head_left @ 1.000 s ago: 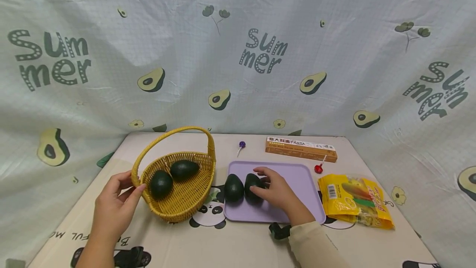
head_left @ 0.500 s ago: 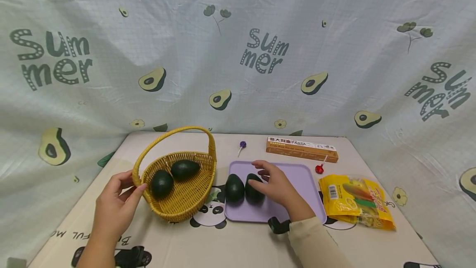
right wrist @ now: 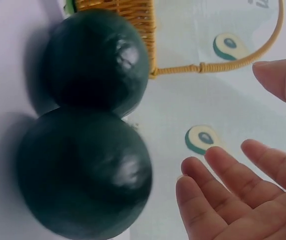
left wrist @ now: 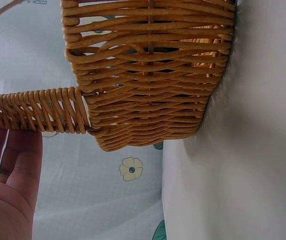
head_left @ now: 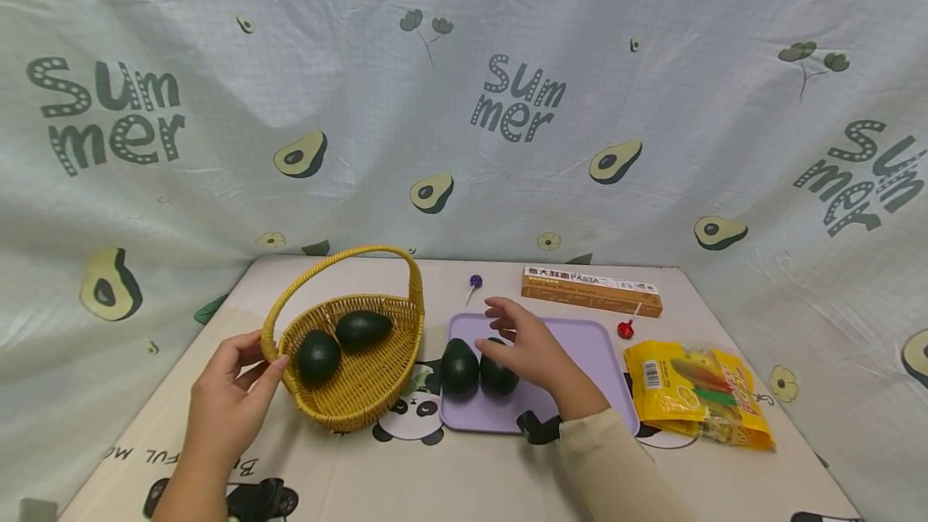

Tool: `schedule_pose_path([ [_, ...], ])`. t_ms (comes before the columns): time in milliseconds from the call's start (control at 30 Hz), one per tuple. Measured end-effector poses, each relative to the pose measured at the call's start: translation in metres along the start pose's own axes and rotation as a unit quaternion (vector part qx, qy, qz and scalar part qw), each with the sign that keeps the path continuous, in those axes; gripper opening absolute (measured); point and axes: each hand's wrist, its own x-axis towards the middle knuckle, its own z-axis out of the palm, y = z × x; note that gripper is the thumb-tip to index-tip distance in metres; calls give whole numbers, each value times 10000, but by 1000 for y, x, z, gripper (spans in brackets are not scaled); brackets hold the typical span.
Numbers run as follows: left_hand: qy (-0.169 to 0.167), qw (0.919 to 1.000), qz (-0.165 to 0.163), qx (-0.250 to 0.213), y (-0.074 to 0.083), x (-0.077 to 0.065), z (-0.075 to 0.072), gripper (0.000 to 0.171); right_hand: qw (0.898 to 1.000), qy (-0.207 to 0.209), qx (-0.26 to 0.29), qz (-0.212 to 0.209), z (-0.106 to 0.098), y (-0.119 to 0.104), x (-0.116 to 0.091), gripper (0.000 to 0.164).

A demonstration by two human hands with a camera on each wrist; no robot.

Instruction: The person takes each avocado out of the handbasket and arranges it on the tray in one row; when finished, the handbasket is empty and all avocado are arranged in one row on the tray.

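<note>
My left hand [head_left: 230,397] pinches the lower left end of the handle of a yellow wicker basket [head_left: 348,405]; the left wrist view shows the fingers at the handle [left wrist: 37,111] beside the basket wall. Inside lie two dark green avocados, one [head_left: 317,358] near the left wall and another [head_left: 364,330] farther back. Two more avocados stand side by side on a lilac tray [head_left: 580,353], a left one [head_left: 459,369] and a right one [head_left: 497,377]. Over the right one hovers my right hand [head_left: 532,353], fingers spread and holding nothing. In the right wrist view a gap separates the fingers from both avocados.
Behind the tray lie a purple lollipop [head_left: 475,281] and a brown pasta box [head_left: 590,292]. A red lollipop [head_left: 626,329] and a yellow snack bag [head_left: 696,393] are to the right. A printed curtain [head_left: 464,103] hangs along the back.
My right hand has lifted up and away from the right avocado on the tray, its fingers opening wider. The left hand keeps its hold on the basket handle.
</note>
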Motion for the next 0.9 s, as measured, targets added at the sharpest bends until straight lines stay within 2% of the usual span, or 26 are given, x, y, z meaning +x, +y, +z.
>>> schedule_pose_path([
  [533, -101, 9998, -67, 155, 2, 0, -1, 52, 9978, -449, -341, -346, -1, -28, 16, 67],
  [900, -133, 9996, 136, 202, -2, 1, -2, 49, 9956, -749, -197, -524, 3, -41, 21, 65],
])
